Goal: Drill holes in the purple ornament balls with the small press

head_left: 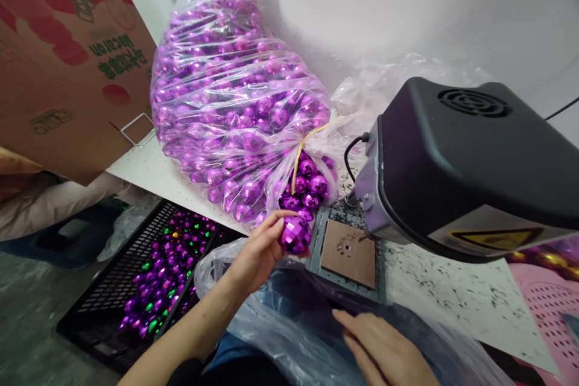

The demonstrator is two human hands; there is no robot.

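Note:
My left hand [257, 250] pinches a purple faceted mirror ball [295, 234] just left of a grey metal plate with a brown pad [348, 251]. Behind it lies a large clear plastic bag [235, 102] stuffed with the same purple balls, its mouth tied loosely with a yellow band and open toward my hand. My right hand [384, 350] rests with its fingers flat on crumpled clear plastic [294, 338] in my lap, holding nothing. A black machine head [470, 163] hangs over the plate from the right.
A black crate [113, 289] with purple balls sits on the floor at left. A tilted cardboard box [67, 60] stands at upper left. The white tabletop [452, 295] is speckled black. A pink perforated basket [552, 307] is at far right.

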